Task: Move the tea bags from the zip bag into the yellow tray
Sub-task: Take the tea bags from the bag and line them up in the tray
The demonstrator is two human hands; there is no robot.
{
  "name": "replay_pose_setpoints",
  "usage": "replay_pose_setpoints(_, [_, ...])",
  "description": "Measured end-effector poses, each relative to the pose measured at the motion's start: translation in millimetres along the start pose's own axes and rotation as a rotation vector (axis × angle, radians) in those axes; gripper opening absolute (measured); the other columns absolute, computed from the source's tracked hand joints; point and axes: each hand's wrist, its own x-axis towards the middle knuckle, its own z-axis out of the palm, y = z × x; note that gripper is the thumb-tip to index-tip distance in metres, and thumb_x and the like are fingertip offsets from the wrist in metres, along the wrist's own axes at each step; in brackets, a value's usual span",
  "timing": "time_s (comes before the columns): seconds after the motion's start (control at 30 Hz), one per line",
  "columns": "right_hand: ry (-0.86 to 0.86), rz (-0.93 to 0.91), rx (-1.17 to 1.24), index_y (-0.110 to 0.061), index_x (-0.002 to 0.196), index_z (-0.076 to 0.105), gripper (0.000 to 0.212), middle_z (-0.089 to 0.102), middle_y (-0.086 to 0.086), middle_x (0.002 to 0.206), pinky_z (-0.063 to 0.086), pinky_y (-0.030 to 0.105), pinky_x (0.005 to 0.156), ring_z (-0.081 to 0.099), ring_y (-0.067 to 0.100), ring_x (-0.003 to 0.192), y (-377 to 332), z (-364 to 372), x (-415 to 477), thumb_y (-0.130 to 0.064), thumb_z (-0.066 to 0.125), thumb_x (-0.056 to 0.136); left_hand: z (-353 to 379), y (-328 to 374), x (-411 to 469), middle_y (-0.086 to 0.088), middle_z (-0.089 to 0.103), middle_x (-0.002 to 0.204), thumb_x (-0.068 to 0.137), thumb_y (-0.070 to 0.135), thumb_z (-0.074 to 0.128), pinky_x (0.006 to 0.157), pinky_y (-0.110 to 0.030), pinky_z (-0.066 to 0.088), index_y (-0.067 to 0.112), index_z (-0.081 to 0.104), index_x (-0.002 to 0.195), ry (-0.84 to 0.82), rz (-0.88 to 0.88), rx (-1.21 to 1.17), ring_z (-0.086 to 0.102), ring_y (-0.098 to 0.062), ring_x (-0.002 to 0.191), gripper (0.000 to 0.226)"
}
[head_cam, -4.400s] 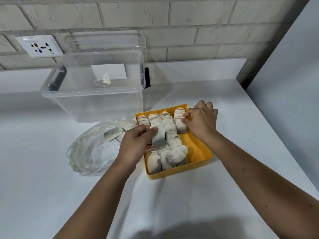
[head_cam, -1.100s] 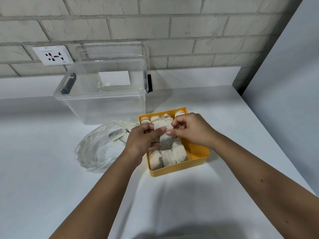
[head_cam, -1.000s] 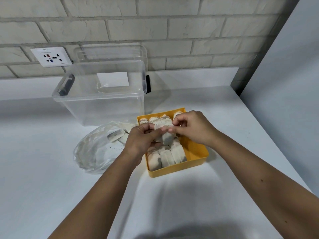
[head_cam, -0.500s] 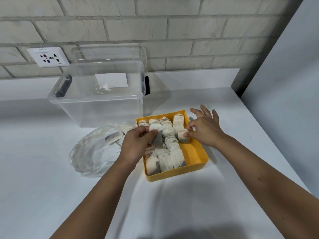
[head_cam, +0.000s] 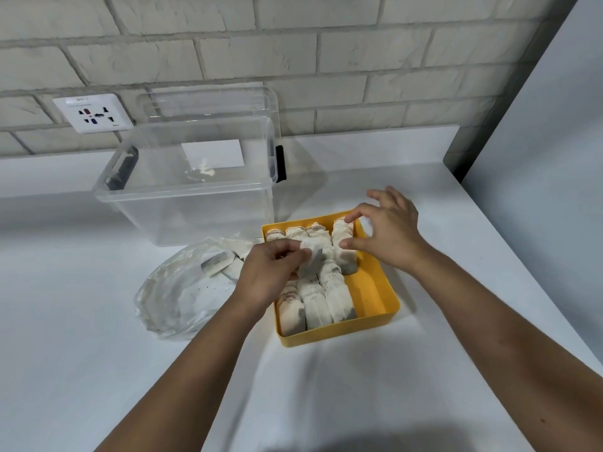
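The yellow tray (head_cam: pixel 339 337) sits on the white counter with several tea bags (head_cam: pixel 316 305) lined up in rows inside it. My left hand (head_cam: pixel 264 275) is over the tray's left side and pinches one tea bag (head_cam: pixel 311 259) above the rows. My right hand (head_cam: pixel 388 233) hovers at the tray's far right corner. Its thumb and forefinger pinch the far tea bag (head_cam: pixel 342 231) of the right column, with the other fingers spread. The clear zip bag (head_cam: pixel 176 295) lies crumpled left of the tray, with a few tea bags (head_cam: pixel 217 264) near its mouth.
A clear plastic storage bin (head_cam: pixel 195 210) with black latches stands behind the zip bag, its lid leaning against the brick wall. A wall socket (head_cam: pixel 93 113) is at the back left. A grey panel (head_cam: pixel 538 190) borders the counter on the right.
My right hand set a tea bag down in the tray's right column and moved up to the far bag. My left hand still holds its tea bag over the tray.
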Motion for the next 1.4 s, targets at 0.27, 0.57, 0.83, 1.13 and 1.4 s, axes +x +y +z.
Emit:
replay_pose_setpoints(0.27, [-0.019, -0.099, 0.067, -0.023, 0.095, 0.073, 0.026, 0.047, 0.0, 0.145, 0.027, 0.039, 0.11, 0.037, 0.02, 0.136, -3.6, -31.1, -7.8, -0.044, 0.075, 0.079, 36.0, 32.6, 24.2, 0.004, 0.07, 0.072, 0.086, 0.019, 0.076, 0.064, -0.016, 0.048, 0.014, 0.074, 0.088, -0.153, 0.198, 0.18, 0.062, -0.001, 0.063, 0.006])
replay_pose_setpoints(0.57, [-0.233, -0.031, -0.176, -0.026, 0.088, 0.067, 0.02, 0.004, 0.005, 0.164, -0.005, 0.052, 0.118, -0.013, 0.031, 0.149, 15.0, 11.3, -18.4, -0.045, 0.063, 0.088, 58.4, -5.2, 42.1, -0.001, 0.072, 0.099, 0.087, 0.041, 0.07, 0.09, -0.041, 0.047, 0.024, 0.079, 0.093, -0.095, 0.319, 0.893, 0.058, -0.025, 0.103, 0.02])
replay_pose_setpoints(0.83, [-0.176, -0.051, -0.358, -0.028, 0.099, 0.069, 0.028, 0.01, 0.004, 0.163, -0.007, 0.056, 0.118, -0.01, 0.029, 0.15, 9.4, 21.8, -6.6, -0.051, 0.056, 0.09, 66.9, -5.6, 51.0, -0.001, 0.063, 0.12, 0.091, 0.047, 0.06, 0.096, -0.039, 0.038, 0.027, 0.074, 0.104, -0.008, 0.372, 1.17, 0.047, -0.025, 0.118, 0.028])
replay_pose_setpoints(1.13, [0.262, -0.102, 0.017, -0.028, 0.087, 0.07, 0.011, 0.062, -0.006, 0.119, 0.029, 0.043, 0.109, 0.049, 0.02, 0.123, -0.5, 11.7, -22.8, -0.038, 0.072, 0.082, -18.6, 41.4, 10.4, 0.009, 0.067, 0.093, 0.087, 0.021, 0.074, 0.077, -0.011, 0.043, 0.027, 0.076, 0.097, -0.022, 0.576, 0.705, 0.058, -0.003, 0.082, 0.012])
replay_pose_setpoints(1.4, [-0.052, -0.179, 0.843, -0.02, 0.094, 0.074, 0.009, 0.073, -0.01, 0.093, 0.053, 0.02, 0.082, 0.067, 0.003, 0.09, -105.9, 21.0, -41.2, -0.016, 0.072, 0.086, -148.9, 22.6, -16.5, 0.017, 0.06, 0.123, 0.088, 0.038, 0.071, 0.094, -0.02, 0.036, 0.036, 0.063, 0.126, 0.219, 0.378, 0.693, 0.051, -0.001, 0.116, 0.038])
